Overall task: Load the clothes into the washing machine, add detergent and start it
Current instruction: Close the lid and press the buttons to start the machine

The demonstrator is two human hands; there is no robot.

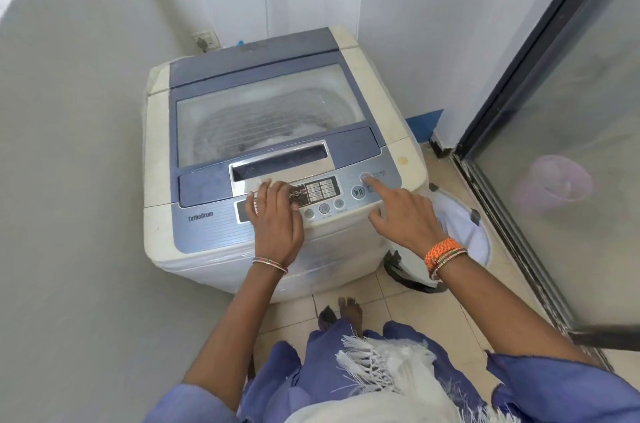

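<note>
A cream and blue top-loading washing machine (162, 131) stands in the corner with its glass lid (266, 111) closed; pale laundry shows faintly in the drum through the glass. My left hand (277, 218) rests flat on the left part of the control panel (207, 225), holding nothing. My right hand (401, 211) points with its index finger stretched out, the tip touching or just below the round power button (364, 176) at the panel's right end. The other fingers are curled. No detergent container is in view.
A white laundry basket (464, 225) sits on the tiled floor right of the machine. A glass sliding door with a dark frame (519, 76) runs along the right, a pink bucket (550, 183) behind it. A wall socket (206, 38) is behind the machine. Grey wall on the left.
</note>
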